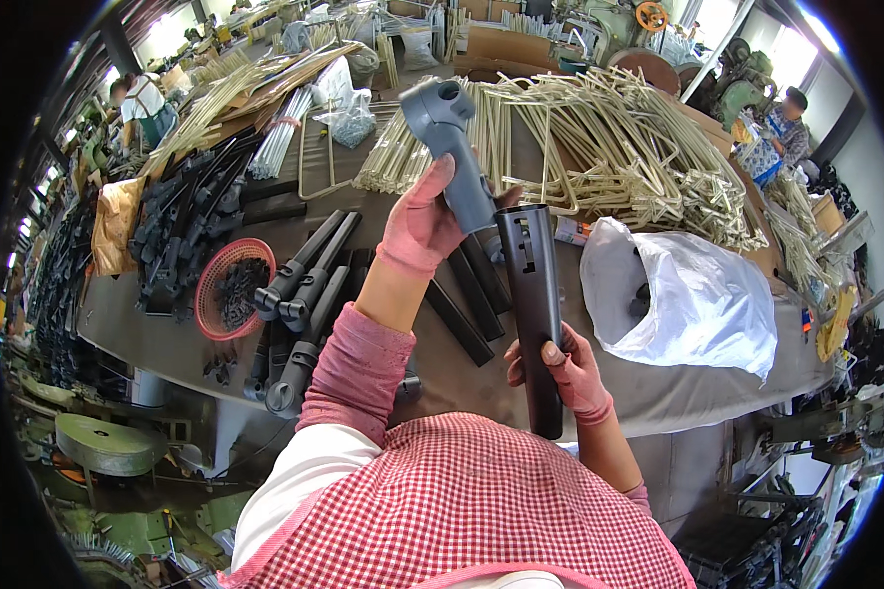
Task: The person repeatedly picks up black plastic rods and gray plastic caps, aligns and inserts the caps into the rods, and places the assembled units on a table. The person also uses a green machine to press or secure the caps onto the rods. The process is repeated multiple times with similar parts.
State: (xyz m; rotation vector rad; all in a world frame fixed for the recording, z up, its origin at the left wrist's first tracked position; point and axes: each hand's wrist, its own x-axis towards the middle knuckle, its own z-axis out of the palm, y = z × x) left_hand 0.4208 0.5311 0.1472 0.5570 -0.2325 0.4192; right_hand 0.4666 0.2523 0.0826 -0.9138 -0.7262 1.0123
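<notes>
The left hand [424,218], gloved in pink, is curled in a grip, its thumb [441,171] extended upward; its fingers are largely hidden. Below these fingers, the left wrist [403,263] leads into a left forearm [391,302] slanting down and leftward, partly sleeved. The right hand [584,378], likewise gloved, lies below and to the right of the left fingers, also curled. Its thumb [553,353] points up and left, across from the bent fingertips [515,364]. The right forearm [611,450] slants down and rightward from those fingertips.
</notes>
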